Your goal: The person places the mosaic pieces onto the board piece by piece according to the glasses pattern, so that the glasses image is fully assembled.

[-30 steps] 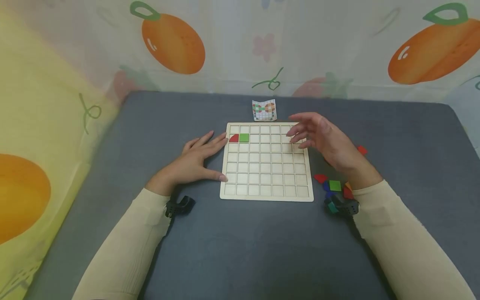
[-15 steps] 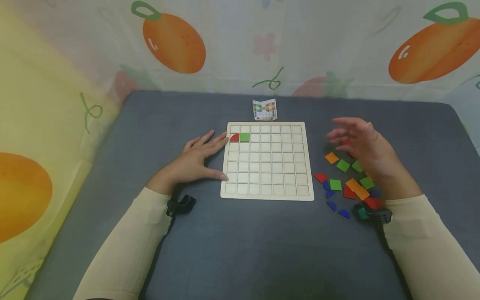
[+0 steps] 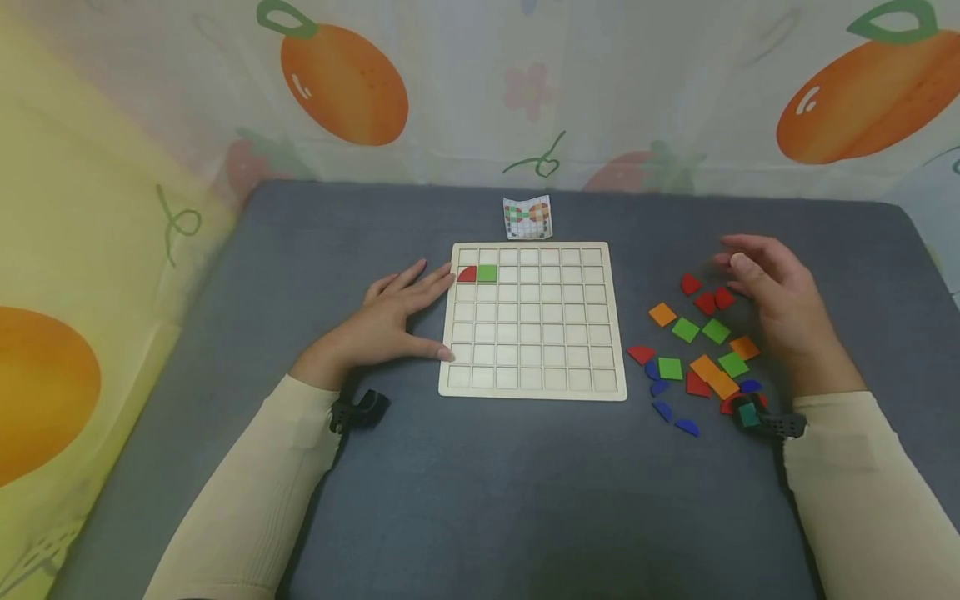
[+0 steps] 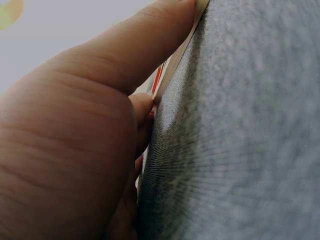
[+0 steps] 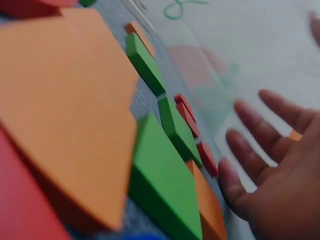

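Pale gridded board (image 3: 531,331), red piece (image 3: 468,274), green square (image 3: 487,273) inset; left hand (image 3: 393,318) spread against it, right hand (image 3: 783,300) relaxed, empty

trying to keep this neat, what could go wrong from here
The left hand touches the left edge of the board, so a push might shift it and jar the red piece and green square on it. The right wrist camera sits close to the loose pieces and could scatter some if the right hand lowers.
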Demonstrator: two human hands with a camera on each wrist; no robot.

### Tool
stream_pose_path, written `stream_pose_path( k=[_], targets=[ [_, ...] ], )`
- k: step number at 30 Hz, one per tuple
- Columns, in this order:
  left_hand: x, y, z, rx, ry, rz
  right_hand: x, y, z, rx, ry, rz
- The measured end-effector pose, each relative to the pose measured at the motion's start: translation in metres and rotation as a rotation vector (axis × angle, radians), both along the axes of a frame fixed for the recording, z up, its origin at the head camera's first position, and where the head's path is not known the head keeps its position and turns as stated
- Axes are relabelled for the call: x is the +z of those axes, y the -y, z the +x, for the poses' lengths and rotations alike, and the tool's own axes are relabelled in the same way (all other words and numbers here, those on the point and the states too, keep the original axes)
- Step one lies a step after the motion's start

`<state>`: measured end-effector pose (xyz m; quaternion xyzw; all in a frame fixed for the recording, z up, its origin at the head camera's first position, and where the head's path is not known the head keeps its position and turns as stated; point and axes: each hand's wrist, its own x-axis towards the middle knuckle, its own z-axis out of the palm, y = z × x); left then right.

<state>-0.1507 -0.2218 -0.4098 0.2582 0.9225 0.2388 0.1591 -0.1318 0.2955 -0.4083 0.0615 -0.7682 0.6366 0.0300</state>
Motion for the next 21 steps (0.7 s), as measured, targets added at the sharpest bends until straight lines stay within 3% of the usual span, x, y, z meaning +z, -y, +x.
stream_pose_path(
  k=[4,9,15,21],
  targets=[
    [0.000,-0.001,-0.001,-0.001,-0.003,0.000,-0.008,-0.008,-0.002,-0.047,0.088,0.278],
    [0.001,-0.002,-0.001,0.005,-0.001,-0.006,-0.011,-0.003,-0.004,-0.007,0.149,0.524],
    [0.000,-0.001,-0.001,0.006,-0.002,-0.009,-0.012,0.010,-0.006,0.030,0.056,0.658],
    [0.000,-0.001,-0.001,0.005,-0.010,-0.009,-0.014,0.014,-0.005,0.004,0.069,0.659]
  ],
)
